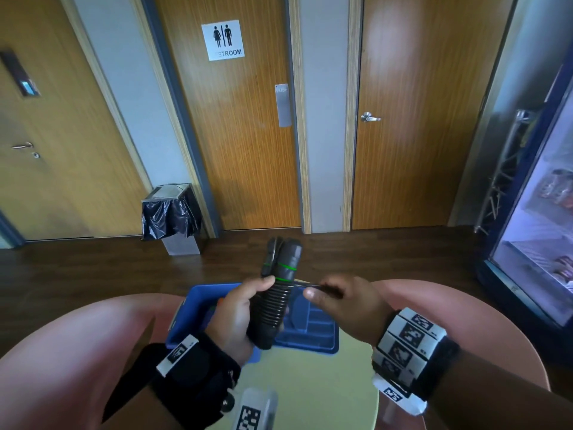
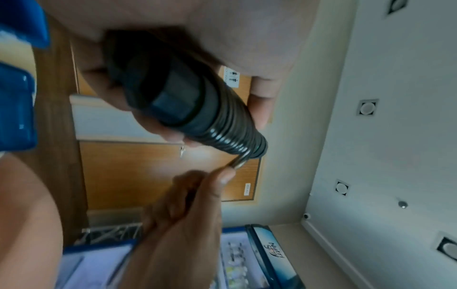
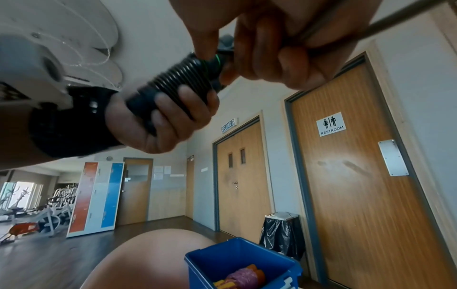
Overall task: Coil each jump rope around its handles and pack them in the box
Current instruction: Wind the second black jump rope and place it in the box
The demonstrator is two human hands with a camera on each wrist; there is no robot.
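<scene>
A white sign at 12 o'clock reads "RESTROOM". The left hand wraps around two black handles with ridged rope coils. The right hand at 3 o'clock pinches the thin rope. The blue plastic box sits below.

Three wooden doors stand in a grey wall, the middle one with a restroom sign. A lined bin sits on the dark wood floor. A lit fridge stands right; lockers and exercise bikes lie far left.
</scene>
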